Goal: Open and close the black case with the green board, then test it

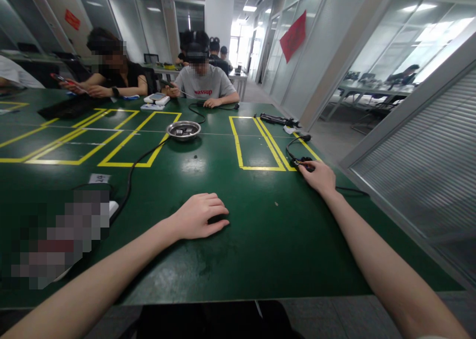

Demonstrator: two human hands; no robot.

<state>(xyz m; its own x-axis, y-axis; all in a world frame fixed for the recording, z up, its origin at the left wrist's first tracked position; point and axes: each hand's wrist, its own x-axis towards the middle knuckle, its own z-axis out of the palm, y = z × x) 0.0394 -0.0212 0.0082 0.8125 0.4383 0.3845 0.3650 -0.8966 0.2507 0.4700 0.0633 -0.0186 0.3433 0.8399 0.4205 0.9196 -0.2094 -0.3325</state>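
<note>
- Left hand (203,216): palm down near middle of tabletop (253,259), fingers loosely curved, thumb apart; nothing seen in it, underside hidden.
- Right hand (320,177): reached to right edge of tabletop, fingers bent in on a black cabled part (307,159); seemed pinched, firmness couldn't tell.
- Progress, judged: early. Part contacted, low at tabletop, lead attached; lifting clear and bringing it to the left hand not done.
- Surface, near left corner: blurred-out item (74,225), unreadable; white label (99,179) just beyond it. Black cable (130,175) ran from beside it toward a metal bowl (184,139) holding small metal pieces.
- Yellow tape (260,169) outlined rectangles across the green tabletop's far half.
- Toward far right corner: black folded rod-like item (277,119). Nearer, the part's lead curved to a black end (306,138).
- Room: person in black top (128,76) at far edge, left, handling a red-and-dark object (67,83); person in grey shirt (208,81) to their right, dark item in hand. More people behind, aisle, red poster (293,35), glass partitions at right.
</note>
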